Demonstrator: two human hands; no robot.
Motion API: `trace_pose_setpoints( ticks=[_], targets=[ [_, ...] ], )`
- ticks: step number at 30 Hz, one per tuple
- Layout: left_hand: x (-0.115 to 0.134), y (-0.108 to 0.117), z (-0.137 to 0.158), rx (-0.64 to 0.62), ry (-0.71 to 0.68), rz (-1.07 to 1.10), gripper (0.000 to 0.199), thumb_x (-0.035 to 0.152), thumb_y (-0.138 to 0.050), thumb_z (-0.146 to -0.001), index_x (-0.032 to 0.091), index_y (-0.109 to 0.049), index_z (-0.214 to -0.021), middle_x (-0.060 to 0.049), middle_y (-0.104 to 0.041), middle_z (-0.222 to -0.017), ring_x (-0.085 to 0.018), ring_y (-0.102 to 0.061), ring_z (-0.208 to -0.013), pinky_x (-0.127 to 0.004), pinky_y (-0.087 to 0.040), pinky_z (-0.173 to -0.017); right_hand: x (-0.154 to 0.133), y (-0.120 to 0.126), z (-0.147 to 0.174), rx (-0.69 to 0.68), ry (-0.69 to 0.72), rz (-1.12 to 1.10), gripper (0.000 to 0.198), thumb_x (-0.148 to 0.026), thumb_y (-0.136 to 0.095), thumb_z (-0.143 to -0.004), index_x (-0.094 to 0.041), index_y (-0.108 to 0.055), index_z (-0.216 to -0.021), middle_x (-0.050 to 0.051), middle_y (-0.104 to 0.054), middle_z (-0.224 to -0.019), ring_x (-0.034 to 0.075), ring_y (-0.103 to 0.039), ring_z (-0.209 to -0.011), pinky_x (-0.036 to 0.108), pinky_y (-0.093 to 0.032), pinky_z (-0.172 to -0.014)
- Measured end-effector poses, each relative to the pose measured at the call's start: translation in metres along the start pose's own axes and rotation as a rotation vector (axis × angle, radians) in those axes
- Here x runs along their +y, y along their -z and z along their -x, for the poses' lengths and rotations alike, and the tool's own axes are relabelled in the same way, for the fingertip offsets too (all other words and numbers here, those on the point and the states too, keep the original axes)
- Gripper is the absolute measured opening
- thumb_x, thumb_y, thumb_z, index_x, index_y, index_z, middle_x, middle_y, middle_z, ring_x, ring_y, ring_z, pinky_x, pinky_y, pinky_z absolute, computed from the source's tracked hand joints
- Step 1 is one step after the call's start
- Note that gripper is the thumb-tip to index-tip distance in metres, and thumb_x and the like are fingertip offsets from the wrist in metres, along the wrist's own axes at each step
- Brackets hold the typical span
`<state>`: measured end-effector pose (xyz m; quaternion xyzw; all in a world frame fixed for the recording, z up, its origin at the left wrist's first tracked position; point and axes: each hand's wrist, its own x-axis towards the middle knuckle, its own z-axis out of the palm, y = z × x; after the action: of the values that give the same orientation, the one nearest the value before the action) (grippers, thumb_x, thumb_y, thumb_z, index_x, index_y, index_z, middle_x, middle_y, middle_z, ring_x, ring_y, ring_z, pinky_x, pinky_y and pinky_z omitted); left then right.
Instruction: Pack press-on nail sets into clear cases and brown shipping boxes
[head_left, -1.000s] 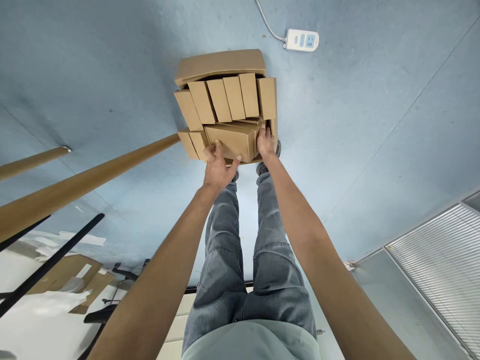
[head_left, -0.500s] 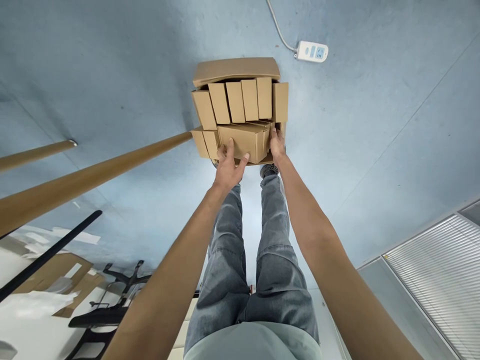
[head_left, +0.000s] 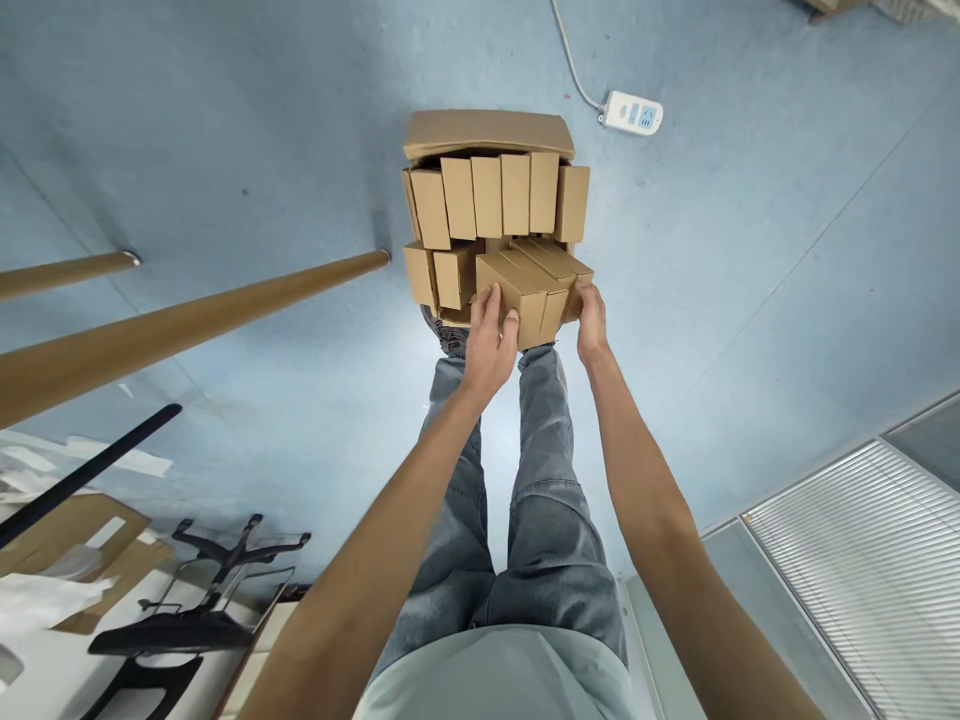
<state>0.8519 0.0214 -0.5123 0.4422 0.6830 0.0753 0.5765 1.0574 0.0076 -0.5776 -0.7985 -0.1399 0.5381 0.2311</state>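
Observation:
A large open carton [head_left: 489, 132] stands on the floor at my feet, with small brown cardboard boxes packed upright in it. My left hand [head_left: 491, 342] grips the left side of a group of small cardboard boxes [head_left: 517, 285], its thumb and fingers on the outer box. On the group's right side, my right hand [head_left: 592, 322] presses with its fingers, some hidden behind the boxes. The group is tilted and partly raised out of the front row. To its left are two other small boxes [head_left: 452, 280], with a dark gap beside them. A back row of boxes [head_left: 486, 197] stands behind.
A white power strip [head_left: 634, 113] with a cable lies on the floor beyond the carton. Two long brown poles [head_left: 262, 285] reach in from the left. A black chair [head_left: 176, 632] and flattened cardboard [head_left: 82, 535] are at lower left. Window blinds [head_left: 870, 550] are at lower right.
Both hands have drawn the group of boxes up and toward me, opening a gap to its left in the front row. The view has shifted slightly.

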Motion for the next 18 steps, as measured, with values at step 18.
trace_pose_setpoints(
  ticks=[18],
  targets=[
    [-0.05, 0.012, -0.06, 0.088, 0.26, 0.06, 0.055, 0.036, -0.061, -0.108, 0.018, -0.068, -0.159, -0.015, -0.076, -0.157, -0.029, -0.075, -0.14, -0.049, -0.051, -0.132, 0.014, -0.019, -0.012, -0.17, 0.01, 0.002, 0.082, -0.065, -0.075, -0.098, -0.024, -0.057, -0.167, 0.014, -0.067, -0.17, 0.03, -0.064, -0.156, 0.052, -0.046, -0.139]
  ],
)
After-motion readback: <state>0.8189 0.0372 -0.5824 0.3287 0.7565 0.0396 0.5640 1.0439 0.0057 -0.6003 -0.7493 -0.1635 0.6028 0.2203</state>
